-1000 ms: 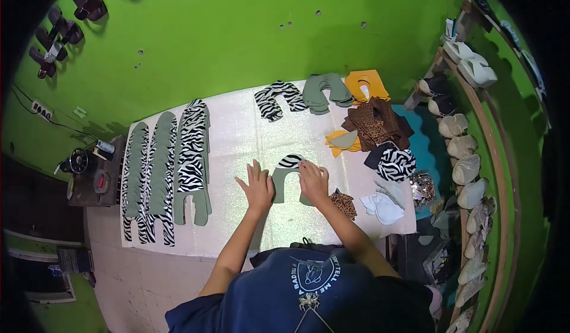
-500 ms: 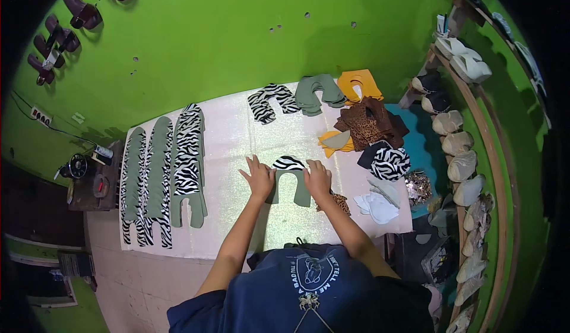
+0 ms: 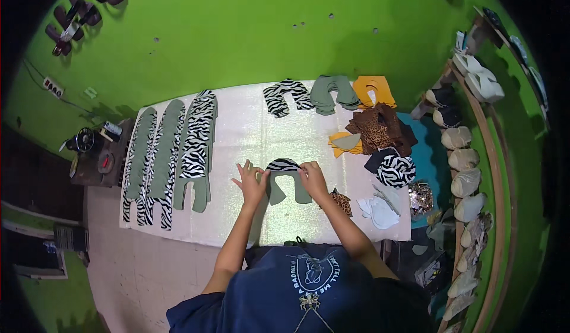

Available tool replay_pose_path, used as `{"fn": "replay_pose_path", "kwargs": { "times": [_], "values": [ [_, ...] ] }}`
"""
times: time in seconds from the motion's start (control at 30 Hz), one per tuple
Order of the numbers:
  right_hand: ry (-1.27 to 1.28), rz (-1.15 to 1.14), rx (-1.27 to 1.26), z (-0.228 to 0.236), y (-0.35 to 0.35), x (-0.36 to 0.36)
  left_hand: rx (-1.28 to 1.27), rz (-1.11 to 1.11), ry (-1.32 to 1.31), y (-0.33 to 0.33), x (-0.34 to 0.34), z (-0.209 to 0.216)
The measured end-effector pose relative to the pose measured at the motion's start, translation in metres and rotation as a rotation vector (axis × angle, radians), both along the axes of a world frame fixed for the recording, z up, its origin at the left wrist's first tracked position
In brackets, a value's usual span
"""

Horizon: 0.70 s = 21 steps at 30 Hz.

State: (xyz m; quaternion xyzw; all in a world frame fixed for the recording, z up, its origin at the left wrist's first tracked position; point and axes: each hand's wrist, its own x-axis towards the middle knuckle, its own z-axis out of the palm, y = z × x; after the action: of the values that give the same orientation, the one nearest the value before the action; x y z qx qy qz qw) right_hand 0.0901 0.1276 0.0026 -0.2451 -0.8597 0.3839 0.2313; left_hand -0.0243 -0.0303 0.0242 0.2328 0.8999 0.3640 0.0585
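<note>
In front of me a green U-shaped piece (image 3: 301,194) lies on the pale table with its opening toward my body. A crescent-shaped zebra-print piece (image 3: 284,165) sits along its curved top. My left hand (image 3: 252,183) pinches the crescent's left end between thumb and forefinger, its other fingers spread. At the opposite end my right hand (image 3: 313,180) grips the crescent with its fingertips. Whether the fingertips also catch the green piece underneath cannot be made out. Beside my right forearm is a small leopard-print stack (image 3: 338,203).
Long overlapping rows of zebra and green pieces (image 3: 198,137) cover the table's left. Along the back lie zebra (image 3: 287,95), green (image 3: 334,93) and yellow stacks (image 3: 375,89). Brown leopard pieces (image 3: 375,132), zebra rounds (image 3: 396,171) and white scraps (image 3: 380,213) fill the right, near a shoe rack (image 3: 475,107).
The camera view has shifted slightly. Both hands have closed their fingertips more tightly on the crescent's ends, and the zebra piece looks darker, with some green showing above it.
</note>
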Motion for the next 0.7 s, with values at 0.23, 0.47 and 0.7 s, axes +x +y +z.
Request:
{"fn": "replay_pose_path", "kwargs": {
  "times": [0.23,0.47,0.7],
  "values": [
    [-0.010,0.206,0.119,0.036,-0.022,-0.013,0.117,0.057,0.023,-0.049,-0.001,0.009],
    [-0.030,0.368,-0.192,0.074,-0.073,-0.034,0.302,0.040,-0.133,-0.115,-0.012,0.018],
    [-0.017,0.495,-0.331,0.075,-0.143,-0.065,0.457,0.132,-0.303,-0.193,-0.028,0.036]
  ]
}}
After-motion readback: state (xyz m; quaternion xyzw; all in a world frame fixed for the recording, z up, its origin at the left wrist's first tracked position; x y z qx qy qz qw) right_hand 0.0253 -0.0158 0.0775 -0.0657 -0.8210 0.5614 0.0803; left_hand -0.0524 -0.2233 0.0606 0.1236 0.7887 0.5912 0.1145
